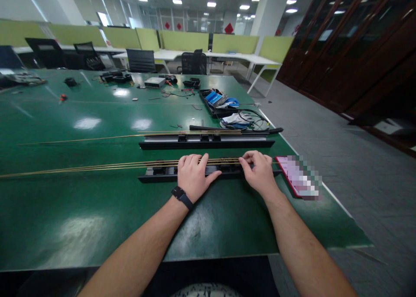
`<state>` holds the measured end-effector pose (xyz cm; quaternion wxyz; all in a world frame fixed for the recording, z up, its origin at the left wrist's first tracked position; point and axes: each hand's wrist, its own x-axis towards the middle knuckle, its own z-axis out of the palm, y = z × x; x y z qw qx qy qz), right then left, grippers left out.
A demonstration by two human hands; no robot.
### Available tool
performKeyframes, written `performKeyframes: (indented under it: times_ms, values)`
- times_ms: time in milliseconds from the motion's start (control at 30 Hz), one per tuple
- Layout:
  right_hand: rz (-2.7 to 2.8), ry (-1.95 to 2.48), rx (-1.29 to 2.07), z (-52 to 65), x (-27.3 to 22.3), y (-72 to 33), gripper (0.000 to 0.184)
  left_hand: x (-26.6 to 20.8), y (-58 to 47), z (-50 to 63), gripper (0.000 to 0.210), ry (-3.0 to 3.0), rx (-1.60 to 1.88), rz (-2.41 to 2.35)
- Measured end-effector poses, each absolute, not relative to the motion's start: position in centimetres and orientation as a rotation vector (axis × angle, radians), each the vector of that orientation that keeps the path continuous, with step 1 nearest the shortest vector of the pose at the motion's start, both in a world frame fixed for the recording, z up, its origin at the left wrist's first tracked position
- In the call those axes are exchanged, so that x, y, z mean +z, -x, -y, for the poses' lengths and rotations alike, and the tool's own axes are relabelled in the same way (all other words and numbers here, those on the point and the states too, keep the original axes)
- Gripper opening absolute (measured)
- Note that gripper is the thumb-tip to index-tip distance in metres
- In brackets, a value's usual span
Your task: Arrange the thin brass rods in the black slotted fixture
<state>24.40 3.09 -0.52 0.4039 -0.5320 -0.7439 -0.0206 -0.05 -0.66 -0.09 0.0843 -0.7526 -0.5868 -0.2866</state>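
A long black rail (157, 178) with dark fittings in its channel lies across the green table in front of me. Several thin gold-coloured rods (107, 166) run along it and stick out far to the left. My left hand (192, 175), a dark watch on its wrist, rests palm down over the rail's middle, thumb spread and fingers across the rods. Near the rail's right end, my right hand (258, 169) pinches the rods between thumb and fingers. The exact fingertip contact is partly hidden.
Behind lies a second black rail (208, 145) with more rods. A red-edged phone-like object (287, 175), partly pixelated, is right of my right hand. Farther back are a black tray (211, 108) with blue items, gloves (235, 120) and a black cable. The table's edge runs along the right.
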Motion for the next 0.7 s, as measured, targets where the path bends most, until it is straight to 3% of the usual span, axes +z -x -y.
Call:
performKeyframes:
  times_ms: [700]
  values:
    - [1.88, 1.334, -0.067, -3.25, -0.92, -24.46, 0.013, 0.03, 0.05, 0.75, 0.062, 2.232, -0.84, 1.726]
